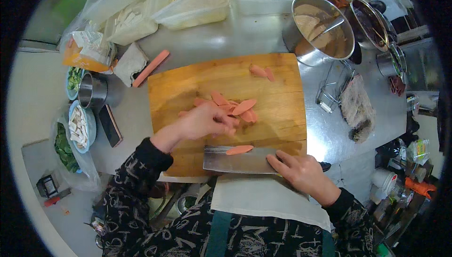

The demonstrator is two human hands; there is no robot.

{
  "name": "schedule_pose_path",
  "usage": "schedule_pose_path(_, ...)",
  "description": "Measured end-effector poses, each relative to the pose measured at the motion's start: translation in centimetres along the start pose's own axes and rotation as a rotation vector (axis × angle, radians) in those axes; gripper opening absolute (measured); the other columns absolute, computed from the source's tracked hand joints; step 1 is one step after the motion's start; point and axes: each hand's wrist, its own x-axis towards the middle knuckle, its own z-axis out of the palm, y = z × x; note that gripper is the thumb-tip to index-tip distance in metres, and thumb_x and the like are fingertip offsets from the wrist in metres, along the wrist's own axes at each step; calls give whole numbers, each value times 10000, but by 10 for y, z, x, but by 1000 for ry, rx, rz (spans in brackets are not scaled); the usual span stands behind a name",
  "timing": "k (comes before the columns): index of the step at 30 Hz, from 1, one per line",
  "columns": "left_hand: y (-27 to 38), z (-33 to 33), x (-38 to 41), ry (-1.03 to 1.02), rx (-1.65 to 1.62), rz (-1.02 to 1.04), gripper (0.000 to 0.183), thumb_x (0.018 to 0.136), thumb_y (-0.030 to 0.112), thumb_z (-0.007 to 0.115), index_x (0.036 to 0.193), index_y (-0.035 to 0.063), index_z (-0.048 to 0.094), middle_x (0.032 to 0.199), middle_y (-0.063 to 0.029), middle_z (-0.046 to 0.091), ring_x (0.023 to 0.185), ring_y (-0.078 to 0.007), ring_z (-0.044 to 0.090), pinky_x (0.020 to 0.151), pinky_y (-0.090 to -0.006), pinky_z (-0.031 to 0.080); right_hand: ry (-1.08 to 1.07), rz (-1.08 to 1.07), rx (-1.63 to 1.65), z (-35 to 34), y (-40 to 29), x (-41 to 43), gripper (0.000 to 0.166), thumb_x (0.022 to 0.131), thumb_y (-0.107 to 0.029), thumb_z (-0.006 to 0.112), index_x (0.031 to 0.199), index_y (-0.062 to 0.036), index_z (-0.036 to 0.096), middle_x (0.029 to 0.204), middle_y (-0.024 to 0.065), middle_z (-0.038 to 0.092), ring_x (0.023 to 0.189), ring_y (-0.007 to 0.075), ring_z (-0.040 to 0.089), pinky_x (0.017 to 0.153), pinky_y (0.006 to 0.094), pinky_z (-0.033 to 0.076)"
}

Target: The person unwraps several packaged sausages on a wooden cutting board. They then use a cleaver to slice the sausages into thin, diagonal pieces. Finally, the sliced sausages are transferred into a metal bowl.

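A wooden cutting board (279,115) lies before me with a heap of pink sausage slices (244,107) at its middle. My left hand (206,121) is over the heap's lower left side, fingers curled; whether a slice is between them is hidden. Low on the board, my right hand (300,172) holds a cleaver (226,163) flat, fingers on the blade's right end. One oval slice (240,150) rests on the blade. Two sausage pieces (259,71) sit at the board's upper right. A whole sausage stick (151,68) lies off the upper left corner, beside a folded grey cloth (131,62).
Beyond the board stand plastic tubs (197,15). A steel pot of brown sauce (348,50) with a ladle is at the upper right, near a wire rack (328,96) and a worn cloth (358,105). Leftward are a steel cup (92,89), a phone (110,126) and a bowl of white slices (91,126).
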Motion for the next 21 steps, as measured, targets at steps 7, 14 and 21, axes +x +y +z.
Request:
schedule_pose_path(7,29,-23,89,418,500,344,169,817,160,603,902,28,666,833,-82,616,729,-204,592,658,-296,474,-11,72,26,-6,-5,0,429,715,-88,580,1143,-92,549,1008,104,616,617,212,628,514,312,501)
schedule_pose_path(14,1,-25,69,654,496,464,128,820,120,578,902,38,633,899,-109,589,848,-285,567,754,-342,458,47,129,65,-4,-1,-6,391,706,-82,614,1095,-86,580,964,101,642,662,215,644,521,301,508)
schedule_pose_path(21,-80,19,-17,966,745,572,184,765,138,659,928,58,627,928,-96,590,907,-297,552,801,-398,453,91,148,114,3,0,-8,419,669,-64,642,1084,-83,588,934,91,645,662,221,639,522,308,507)
